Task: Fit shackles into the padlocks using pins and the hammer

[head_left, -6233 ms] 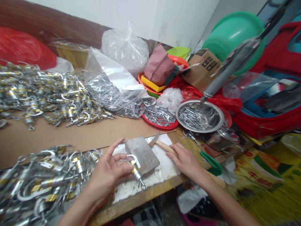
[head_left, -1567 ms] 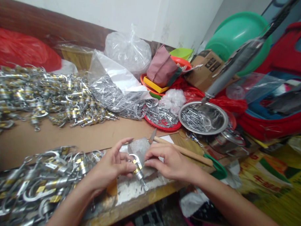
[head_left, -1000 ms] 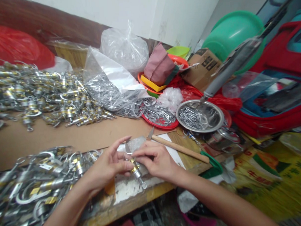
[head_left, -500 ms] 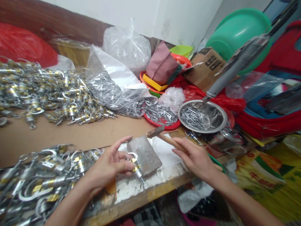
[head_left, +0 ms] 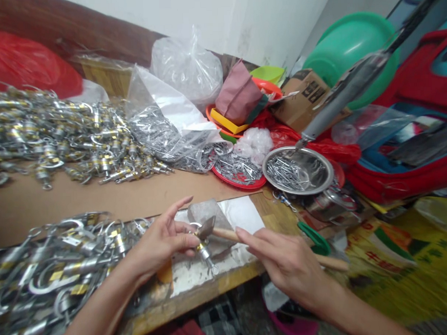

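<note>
My left hand (head_left: 158, 248) pinches a small metal hook fitting (head_left: 205, 254) with a curved claw, a brass-coloured middle and a ring at its lower end. In my right hand (head_left: 285, 263) is a hammer (head_left: 226, 234), gripped by its wooden handle. The hammer head is right over the brass-coloured part of the fitting; whether they touch I cannot tell. Under both lies a grey metal block (head_left: 216, 211), partly hidden by the hammer. White paper (head_left: 247, 213) is spread beneath the block on the wooden table (head_left: 227, 287).
Larger hook fittings (head_left: 65, 268) are heaped at the left, with a pile of smaller ones (head_left: 61, 129) behind. A red plate (head_left: 242, 185) and a steel bowl (head_left: 328, 183) hold metal pins. Green-handled scissors-like loops (head_left: 316, 237) lie at the right. A grey tool (head_left: 338, 102) hangs above the bowl.
My right hand has brought the hammer down and left, from above the block onto or close to the fitting. My left hand keeps the fitting in nearly the same place.
</note>
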`<state>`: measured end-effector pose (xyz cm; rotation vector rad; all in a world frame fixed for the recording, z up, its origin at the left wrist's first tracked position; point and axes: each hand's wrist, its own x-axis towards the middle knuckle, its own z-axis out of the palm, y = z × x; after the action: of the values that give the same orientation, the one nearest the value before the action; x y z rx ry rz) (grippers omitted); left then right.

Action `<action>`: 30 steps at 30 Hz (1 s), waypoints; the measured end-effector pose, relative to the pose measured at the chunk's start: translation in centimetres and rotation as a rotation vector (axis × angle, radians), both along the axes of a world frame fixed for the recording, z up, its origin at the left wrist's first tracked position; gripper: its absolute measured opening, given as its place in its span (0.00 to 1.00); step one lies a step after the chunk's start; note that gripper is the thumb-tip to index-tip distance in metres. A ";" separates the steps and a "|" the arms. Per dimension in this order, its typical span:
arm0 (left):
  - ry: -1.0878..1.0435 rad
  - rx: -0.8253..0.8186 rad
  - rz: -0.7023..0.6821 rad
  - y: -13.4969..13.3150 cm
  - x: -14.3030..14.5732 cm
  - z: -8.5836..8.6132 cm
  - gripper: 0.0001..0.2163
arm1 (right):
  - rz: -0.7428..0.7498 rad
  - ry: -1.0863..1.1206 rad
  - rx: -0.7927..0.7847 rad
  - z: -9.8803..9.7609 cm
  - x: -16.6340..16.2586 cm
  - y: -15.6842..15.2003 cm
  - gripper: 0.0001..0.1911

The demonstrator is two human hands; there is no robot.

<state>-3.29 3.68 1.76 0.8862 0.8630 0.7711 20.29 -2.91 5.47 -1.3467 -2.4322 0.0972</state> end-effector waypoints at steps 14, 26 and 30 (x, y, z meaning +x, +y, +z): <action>0.425 0.374 0.057 -0.1 0.1 0.7 0.02 | -0.296 -0.039 -0.267 -3.9 3.5 8.2 0.16; 0.574 0.600 0.072 -1.2 0.1 1.2 0.06 | -0.310 -0.551 -0.192 -2.2 2.8 20.7 0.15; 0.573 0.645 0.053 -1.6 -0.2 0.9 0.07 | -0.238 -0.596 -0.229 -1.9 2.9 20.5 0.15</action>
<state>-3.48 2.04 2.70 1.7165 1.1595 0.8721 23.19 17.56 3.55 -1.9908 -2.7621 -0.1069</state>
